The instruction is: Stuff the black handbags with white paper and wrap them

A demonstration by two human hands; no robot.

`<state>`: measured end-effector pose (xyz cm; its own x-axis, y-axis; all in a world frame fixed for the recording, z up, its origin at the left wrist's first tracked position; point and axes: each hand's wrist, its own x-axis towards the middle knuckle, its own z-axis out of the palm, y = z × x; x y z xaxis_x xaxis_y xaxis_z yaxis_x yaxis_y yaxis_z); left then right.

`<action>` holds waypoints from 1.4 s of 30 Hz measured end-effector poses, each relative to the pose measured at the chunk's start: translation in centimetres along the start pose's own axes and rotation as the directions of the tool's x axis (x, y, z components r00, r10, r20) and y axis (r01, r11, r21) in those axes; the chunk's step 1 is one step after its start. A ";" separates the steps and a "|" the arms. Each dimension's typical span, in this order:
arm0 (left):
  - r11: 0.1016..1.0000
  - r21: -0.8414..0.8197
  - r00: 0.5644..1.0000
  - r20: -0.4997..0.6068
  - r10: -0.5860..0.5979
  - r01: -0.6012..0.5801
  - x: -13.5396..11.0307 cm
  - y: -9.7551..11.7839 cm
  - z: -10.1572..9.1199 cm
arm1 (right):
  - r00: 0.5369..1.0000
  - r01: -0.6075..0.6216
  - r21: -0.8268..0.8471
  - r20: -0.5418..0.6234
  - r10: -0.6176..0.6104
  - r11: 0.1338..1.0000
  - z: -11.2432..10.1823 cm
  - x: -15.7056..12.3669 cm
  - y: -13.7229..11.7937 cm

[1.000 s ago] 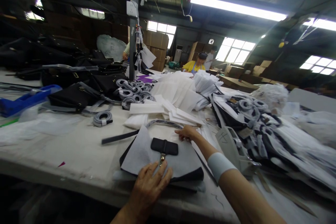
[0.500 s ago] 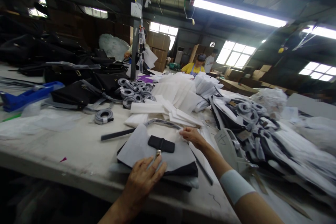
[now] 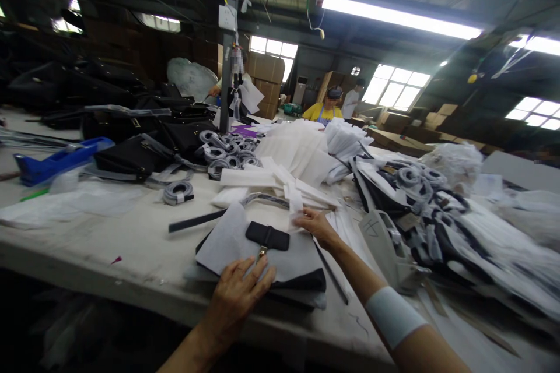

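A black handbag [image 3: 306, 281] lies on the table in front of me, its front covered by a white sheet [image 3: 227, 245]. A black flap tab [image 3: 268, 235] with a gold clasp [image 3: 262, 250] shows on top of the sheet. Fingers spread, my left hand [image 3: 240, 291] rests flat on the bag just below the clasp. At the bag's upper right, my right hand [image 3: 315, 225] pinches a white strip [image 3: 296, 203] beside the curved, plastic-wrapped handle [image 3: 258, 198]. A dark strap [image 3: 196, 221] sticks out to the left.
White foam pieces [image 3: 247, 178] and a pile of white sheets [image 3: 295, 145] lie behind the bag. Wrapped strap coils [image 3: 177, 192] sit to the left, near a blue tape dispenser [image 3: 61, 158]. A grey tape dispenser [image 3: 385, 245] stands right. Co-workers are farther back.
The white strip in my right hand now stands up across the handle; before, only a small bit showed at the fingertips. My left hand has stayed on the bag.
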<state>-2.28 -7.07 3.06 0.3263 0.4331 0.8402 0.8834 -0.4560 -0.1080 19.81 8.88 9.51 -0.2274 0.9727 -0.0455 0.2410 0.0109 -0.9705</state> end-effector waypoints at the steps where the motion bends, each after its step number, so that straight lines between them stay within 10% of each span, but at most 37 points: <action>1: 1.000 -0.008 1.000 -0.005 -0.006 0.006 0.0 0.1 0.2 | 1.000 0.000 -0.007 0.010 0.000 1.000 0.0 -0.3 -0.2; 13: 0.994 -0.082 0.997 0.024 -0.068 0.069 0.1 0.5 1.1 | 0.991 0.117 -0.446 0.108 -0.077 0.887 0.6 -7.7 -2.7; 19: 0.997 -0.066 0.991 0.126 -0.035 0.044 0.6 0.7 -0.3 | 0.880 0.373 -0.850 0.195 -0.434 0.373 3.3 -11.9 1.8; 23: 0.999 0.025 0.980 0.199 0.021 -0.026 1.8 1.3 -1.5 | 0.721 0.455 -0.864 0.215 -0.659 0.216 4.1 -12.5 4.7; 32: 0.952 -0.240 0.833 0.473 0.286 -0.190 4.9 1.6 -0.3 | 0.635 0.538 -0.811 0.210 -0.744 0.230 3.9 -13.0 4.2; 37: 0.902 -0.419 0.891 0.443 0.102 0.105 3.9 0.9 -0.5 | 0.651 0.585 -0.765 0.243 -0.719 0.271 3.6 -13.5 3.8; 42: 0.880 -0.474 0.939 0.293 0.181 -0.022 2.5 0.9 0.1 | 0.626 0.644 -0.700 0.249 -0.739 0.309 3.3 -14.0 3.6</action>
<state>-0.61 -6.26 5.02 0.5647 0.5516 0.6139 0.6109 -0.7795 0.1385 20.74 -5.42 5.91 -0.5557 0.5427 0.6298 0.5886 0.7918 -0.1630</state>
